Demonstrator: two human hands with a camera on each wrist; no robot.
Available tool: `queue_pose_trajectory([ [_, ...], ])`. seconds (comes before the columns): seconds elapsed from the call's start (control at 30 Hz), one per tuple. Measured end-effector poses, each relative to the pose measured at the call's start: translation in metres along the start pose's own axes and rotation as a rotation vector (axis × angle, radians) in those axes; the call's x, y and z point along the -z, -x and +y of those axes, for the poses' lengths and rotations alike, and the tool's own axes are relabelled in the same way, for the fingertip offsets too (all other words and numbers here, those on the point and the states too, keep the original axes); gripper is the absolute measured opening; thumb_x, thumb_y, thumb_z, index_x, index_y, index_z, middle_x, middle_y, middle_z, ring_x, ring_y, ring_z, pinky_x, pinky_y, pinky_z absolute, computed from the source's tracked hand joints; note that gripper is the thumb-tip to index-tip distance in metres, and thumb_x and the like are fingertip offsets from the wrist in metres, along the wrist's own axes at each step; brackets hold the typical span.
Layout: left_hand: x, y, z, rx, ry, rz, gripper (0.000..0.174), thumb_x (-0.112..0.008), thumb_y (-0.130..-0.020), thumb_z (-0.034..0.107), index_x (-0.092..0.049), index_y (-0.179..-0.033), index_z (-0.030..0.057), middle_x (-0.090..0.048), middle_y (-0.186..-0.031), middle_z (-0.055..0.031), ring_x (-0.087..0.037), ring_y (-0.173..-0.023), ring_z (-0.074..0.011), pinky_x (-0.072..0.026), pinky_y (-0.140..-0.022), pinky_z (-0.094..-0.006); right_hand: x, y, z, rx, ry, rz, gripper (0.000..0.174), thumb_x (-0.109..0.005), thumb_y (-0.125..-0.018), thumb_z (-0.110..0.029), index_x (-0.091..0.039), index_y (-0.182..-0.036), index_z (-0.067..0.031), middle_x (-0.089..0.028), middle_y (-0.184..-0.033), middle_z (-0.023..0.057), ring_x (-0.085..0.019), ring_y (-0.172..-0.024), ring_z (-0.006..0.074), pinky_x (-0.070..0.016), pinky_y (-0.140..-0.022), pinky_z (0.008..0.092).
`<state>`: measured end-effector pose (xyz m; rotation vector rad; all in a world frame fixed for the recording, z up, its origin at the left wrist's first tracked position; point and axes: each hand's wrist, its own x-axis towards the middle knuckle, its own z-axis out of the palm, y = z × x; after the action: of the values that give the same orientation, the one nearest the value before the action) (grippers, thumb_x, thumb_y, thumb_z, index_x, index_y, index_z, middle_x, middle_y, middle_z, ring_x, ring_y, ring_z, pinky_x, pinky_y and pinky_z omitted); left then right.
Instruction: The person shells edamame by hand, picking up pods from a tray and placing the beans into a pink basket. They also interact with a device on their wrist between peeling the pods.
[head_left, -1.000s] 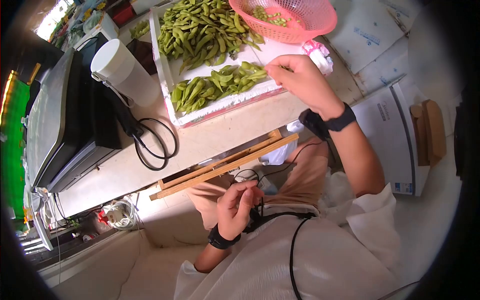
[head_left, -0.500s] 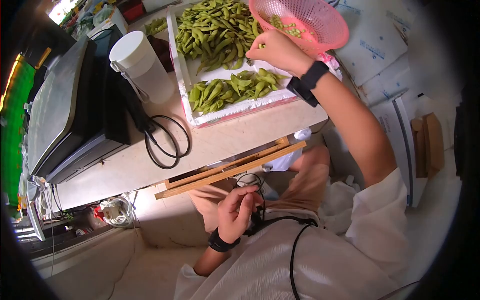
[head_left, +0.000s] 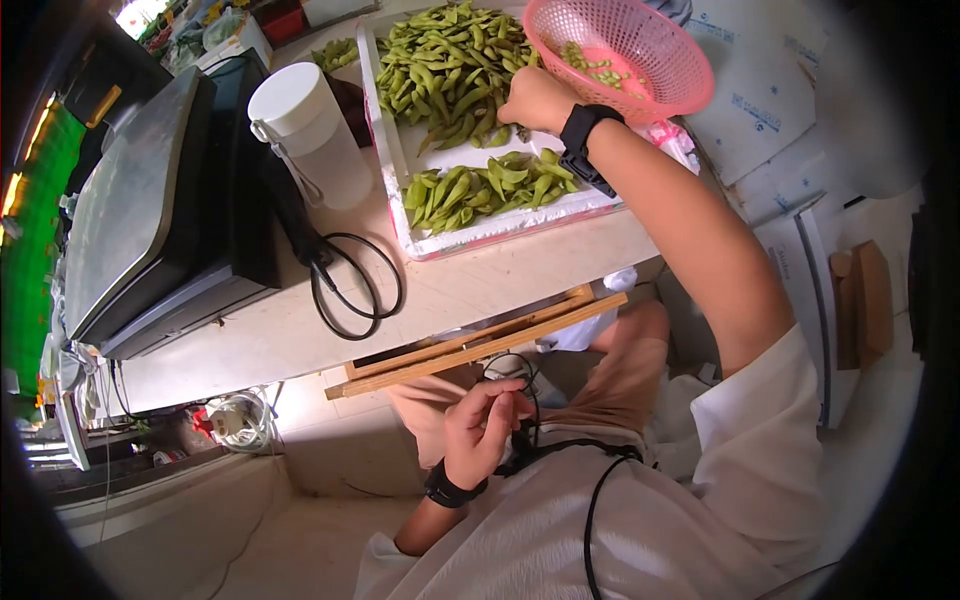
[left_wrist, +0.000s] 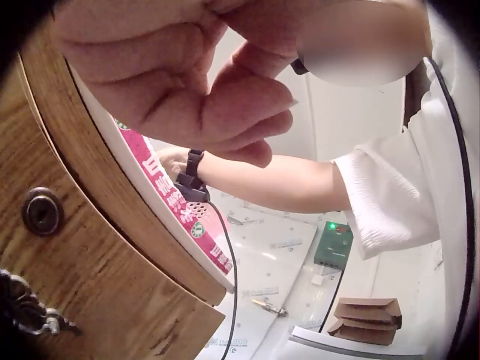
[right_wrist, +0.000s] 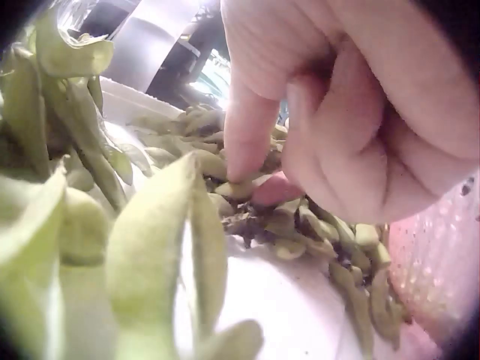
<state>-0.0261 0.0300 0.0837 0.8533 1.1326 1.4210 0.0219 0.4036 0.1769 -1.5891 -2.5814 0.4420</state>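
So, R fingers (right_wrist: 247, 146) are down at the pods (right_wrist: 199, 127), two tips close together at the pile's edge; can't tell from my end if one's pinched or only touched. Other R fingers curled in, anything inside hidden. That R hand (head_left: 543, 100) sits at the right edge of the big pod pile (head_left: 450, 65), so I've got pods L & far of the fingertips. Key relation, I'd judge: pile on the left, pink basket (head_left: 685, 65) w/ loose beans (head_left: 600, 72) just beside the hand on the right, R hand the nearer one. Long axes mixed in the pile; the pod at the tips is too covered to read. Smaller pod batch (head_left: 475, 190) lies on the near side, mostly slanting near left to far right, same white tray (head_left: 500, 229). L hand (head_left: 478, 435) is well apart, near side, by the wooden drawer (head_left: 480, 346); fingers loosely bent, nothing visible in them. Left of the tray on the table (head_left: 490, 272): white cup (head_left: 320, 140), then a dark machine (head_left: 140, 200).
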Motion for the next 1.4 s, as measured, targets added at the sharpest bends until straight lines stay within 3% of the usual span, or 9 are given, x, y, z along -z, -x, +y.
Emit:
queue_pose_trajectory([
  [0.47, -0.005, -0.003, -0.002, 0.006, -0.004, -0.031, 0.020, -0.045, -0.097, 0.009, -0.058, -0.109, 0.0003, -0.064, -0.082, -0.0075, -0.052, -0.063, -0.0067, -0.0428, -0.057, -0.0192, -0.022, -0.021, 0.013, -0.084, -0.209, 0.090, 0.041, -0.068, -0.067, -0.036, -0.068, -0.084, 0.0015, -0.067, -0.089, 0.0187, -0.065, -0.085, 0.0324, -0.0510, -0.078, 0.0390],
  [0.67, -0.005, -0.003, -0.001, 0.006, -0.003, -0.027, 0.020, -0.045, -0.097, 0.010, -0.058, -0.108, 0.0001, -0.063, -0.082, -0.0075, -0.052, -0.063, -0.0067, -0.0426, -0.056, -0.0192, -0.013, -0.020, 0.017, -0.050, -0.218, 0.046, 0.042, -0.067, -0.066, -0.037, -0.067, -0.077, 0.0040, -0.066, -0.076, 0.0184, -0.065, -0.069, 0.0317, -0.0514, -0.067, 0.0401],
  [0.77, -0.004, -0.003, 0.000, 0.011, 0.010, -0.017, 0.021, -0.047, -0.097, 0.012, -0.058, -0.109, -0.0011, -0.065, -0.081, -0.0057, -0.055, -0.064, -0.0051, -0.0445, -0.057, -0.0183, 0.000, -0.010, 0.014, -0.071, -0.457, 0.021, 0.036, -0.069, -0.068, -0.024, -0.059, -0.062, 0.0103, -0.050, -0.045, 0.0133, -0.045, -0.036, 0.0216, -0.0436, -0.044, 0.0369],
  [0.93, -0.006, -0.005, 0.002, 0.017, -0.012, -0.010, 0.020, -0.047, -0.097, 0.010, -0.059, -0.108, -0.0011, -0.065, -0.081, -0.0053, -0.054, -0.064, -0.0045, -0.0442, -0.057, -0.0176, -0.004, -0.001, 0.015, 0.085, -0.053, 0.186, 0.039, -0.069, -0.067, -0.027, -0.060, -0.065, 0.0110, -0.056, -0.053, 0.0200, -0.058, -0.048, 0.0280, -0.0482, -0.054, 0.0388],
  [1.0, -0.006, -0.005, 0.001, 0.007, 0.001, -0.012, 0.020, -0.047, -0.097, 0.010, -0.059, -0.108, -0.0010, -0.065, -0.081, -0.0053, -0.054, -0.064, -0.0043, -0.0441, -0.057, -0.0174, -0.006, -0.002, 0.010, -0.019, -0.024, 0.044, 0.035, -0.068, -0.068, -0.028, -0.068, -0.083, 0.0034, -0.066, -0.089, 0.0230, -0.064, -0.088, 0.0338, -0.0489, -0.083, 0.0412],
  [1.07, -0.006, -0.004, -0.001, 0.002, 0.014, -0.010, 0.020, -0.047, -0.096, 0.010, -0.059, -0.107, -0.0010, -0.065, -0.081, -0.0053, -0.054, -0.064, -0.0041, -0.0440, -0.057, -0.0173, -0.009, -0.006, 0.009, -0.028, -0.046, 0.016, 0.035, -0.068, -0.068, -0.027, -0.068, -0.085, 0.0037, -0.066, -0.090, 0.0234, -0.063, -0.091, 0.0353, -0.0484, -0.085, 0.0419],
  [1.17, -0.006, -0.002, -0.003, 0.000, -0.003, -0.014, 0.020, -0.046, -0.097, 0.009, -0.058, -0.108, -0.0009, -0.065, -0.081, -0.0055, -0.054, -0.064, -0.0040, -0.0440, -0.057, -0.0171, 0.000, 0.002, 0.003, -0.006, -0.082, 0.064, 0.033, -0.069, -0.068, -0.025, -0.065, -0.078, 0.0067, -0.065, -0.080, 0.0227, -0.065, -0.072, 0.0312, -0.0516, -0.068, 0.0395],
  [1.23, -0.006, -0.002, -0.004, 0.003, -0.012, -0.014, 0.020, -0.046, -0.097, 0.009, -0.058, -0.108, -0.0010, -0.065, -0.081, -0.0056, -0.054, -0.064, -0.0043, -0.0440, -0.057, -0.0171, 0.011, 0.019, 0.000, 0.001, -0.457, -0.036, 0.032, -0.069, -0.071, -0.023, -0.055, -0.058, 0.0035, -0.045, -0.047, 0.0075, -0.042, -0.039, 0.0156, -0.0309, -0.036, 0.0328],
  [1.4, -0.005, -0.002, -0.003, -0.005, 0.014, -0.020, 0.019, -0.046, -0.097, 0.009, -0.058, -0.108, -0.0013, -0.065, -0.083, -0.0060, -0.057, -0.068, -0.0060, -0.0445, -0.058, -0.0177, 0.028, 0.052, 0.010, -0.178, -0.995, -0.331, 0.026, -0.067, -0.078, -0.020, -0.051, -0.062, -0.0061, -0.035, -0.050, -0.0032, -0.026, -0.038, 0.0053, -0.0146, -0.034, 0.0216],
])
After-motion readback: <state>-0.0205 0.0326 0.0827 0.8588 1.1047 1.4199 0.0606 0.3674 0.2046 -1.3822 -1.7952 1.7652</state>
